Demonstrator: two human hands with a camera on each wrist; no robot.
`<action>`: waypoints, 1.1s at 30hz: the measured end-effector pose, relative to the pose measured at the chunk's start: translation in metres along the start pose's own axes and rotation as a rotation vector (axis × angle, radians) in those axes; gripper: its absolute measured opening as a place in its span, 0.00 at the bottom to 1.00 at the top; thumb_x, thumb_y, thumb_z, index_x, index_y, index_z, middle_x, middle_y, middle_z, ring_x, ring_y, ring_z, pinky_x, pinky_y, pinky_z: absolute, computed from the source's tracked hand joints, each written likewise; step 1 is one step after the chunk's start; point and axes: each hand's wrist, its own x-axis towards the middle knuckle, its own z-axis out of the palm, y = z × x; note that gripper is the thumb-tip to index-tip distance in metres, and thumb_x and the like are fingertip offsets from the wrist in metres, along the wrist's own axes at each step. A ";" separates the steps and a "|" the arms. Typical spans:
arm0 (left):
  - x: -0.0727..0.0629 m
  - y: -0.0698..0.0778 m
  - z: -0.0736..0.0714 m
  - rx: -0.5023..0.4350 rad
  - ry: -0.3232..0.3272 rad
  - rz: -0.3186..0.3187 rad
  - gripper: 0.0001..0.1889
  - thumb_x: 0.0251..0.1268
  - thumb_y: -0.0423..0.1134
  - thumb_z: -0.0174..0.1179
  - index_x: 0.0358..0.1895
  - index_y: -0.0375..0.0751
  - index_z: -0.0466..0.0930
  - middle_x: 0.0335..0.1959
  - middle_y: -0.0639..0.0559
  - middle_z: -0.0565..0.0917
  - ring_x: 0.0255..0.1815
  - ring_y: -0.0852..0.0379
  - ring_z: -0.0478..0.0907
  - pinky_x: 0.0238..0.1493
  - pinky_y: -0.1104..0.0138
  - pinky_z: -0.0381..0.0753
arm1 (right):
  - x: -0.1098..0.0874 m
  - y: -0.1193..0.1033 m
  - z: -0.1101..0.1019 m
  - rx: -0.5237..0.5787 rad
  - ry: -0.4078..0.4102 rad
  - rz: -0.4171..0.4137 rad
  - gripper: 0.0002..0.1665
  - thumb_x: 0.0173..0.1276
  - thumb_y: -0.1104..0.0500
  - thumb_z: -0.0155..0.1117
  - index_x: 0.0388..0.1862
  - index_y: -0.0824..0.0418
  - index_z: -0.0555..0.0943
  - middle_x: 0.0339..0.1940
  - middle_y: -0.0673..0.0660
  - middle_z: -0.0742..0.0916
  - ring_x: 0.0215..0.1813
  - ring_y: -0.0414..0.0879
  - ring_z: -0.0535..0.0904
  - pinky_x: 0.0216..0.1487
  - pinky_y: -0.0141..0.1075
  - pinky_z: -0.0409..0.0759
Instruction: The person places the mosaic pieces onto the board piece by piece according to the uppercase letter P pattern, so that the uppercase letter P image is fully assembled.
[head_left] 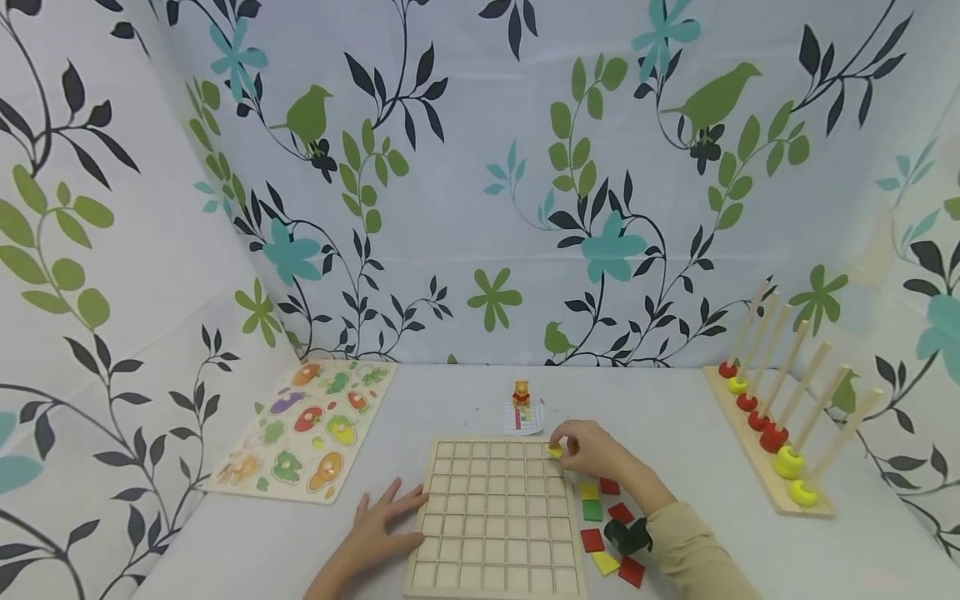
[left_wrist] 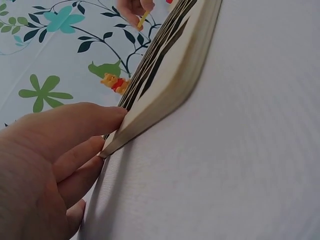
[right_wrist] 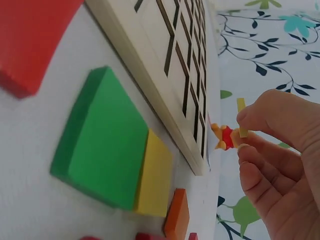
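Note:
A wooden grid board [head_left: 491, 527] with square cells lies on the table. My left hand [head_left: 382, 531] rests at its left edge, fingers spread and fingertips touching the side; the left wrist view shows the fingertips right at the board's corner [left_wrist: 182, 82]. Between thumb and fingers my right hand [head_left: 592, 454] pinches a yellow square tile [right_wrist: 242, 117], held over the board's far right corner. Beside the board's right edge lie several loose tiles, among them a green tile [head_left: 592, 510], a yellow tile [head_left: 605, 563] and a red tile [head_left: 632, 572].
A small bear figurine [head_left: 521, 393] stands behind the board by a printed card [head_left: 523, 420]. At the left lies a vegetable puzzle board [head_left: 345, 454]. A wooden peg rack [head_left: 765, 467] with red and yellow pieces stands right. Patterned cloth [head_left: 480, 208] hangs behind.

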 end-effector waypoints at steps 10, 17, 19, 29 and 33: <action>-0.003 -0.001 0.003 0.014 -0.001 0.006 0.28 0.48 0.48 0.65 0.53 0.39 0.75 0.58 0.42 0.70 0.64 0.32 0.49 0.52 0.34 0.22 | 0.014 -0.006 0.014 0.031 -0.070 -0.064 0.13 0.51 0.67 0.66 0.36 0.59 0.79 0.19 0.49 0.74 0.21 0.37 0.66 0.21 0.29 0.67; -0.007 0.001 0.005 -0.011 0.009 0.015 0.27 0.48 0.47 0.65 0.53 0.39 0.75 0.58 0.41 0.70 0.63 0.31 0.49 0.51 0.33 0.21 | 0.021 -0.011 0.026 -0.020 -0.113 -0.125 0.10 0.52 0.65 0.67 0.35 0.58 0.80 0.21 0.49 0.75 0.22 0.36 0.65 0.22 0.28 0.67; -0.006 0.001 0.005 -0.014 0.008 0.022 0.27 0.48 0.47 0.65 0.53 0.39 0.75 0.58 0.41 0.70 0.63 0.31 0.49 0.50 0.33 0.22 | 0.023 -0.012 0.027 -0.029 -0.129 -0.145 0.09 0.52 0.65 0.67 0.34 0.58 0.81 0.22 0.48 0.76 0.22 0.36 0.65 0.22 0.27 0.67; -0.001 0.004 0.001 -0.008 0.010 0.029 0.27 0.49 0.47 0.65 0.53 0.38 0.75 0.58 0.40 0.70 0.63 0.30 0.49 0.50 0.32 0.23 | 0.031 -0.015 0.028 -0.042 -0.152 -0.197 0.11 0.49 0.69 0.64 0.33 0.59 0.82 0.21 0.49 0.77 0.21 0.35 0.64 0.22 0.26 0.65; -0.001 0.004 -0.001 -0.005 0.006 0.030 0.27 0.49 0.47 0.65 0.53 0.38 0.75 0.58 0.40 0.70 0.63 0.31 0.49 0.50 0.32 0.23 | 0.033 -0.015 0.030 -0.034 -0.156 -0.215 0.12 0.47 0.71 0.63 0.32 0.60 0.82 0.20 0.50 0.77 0.20 0.34 0.63 0.21 0.25 0.65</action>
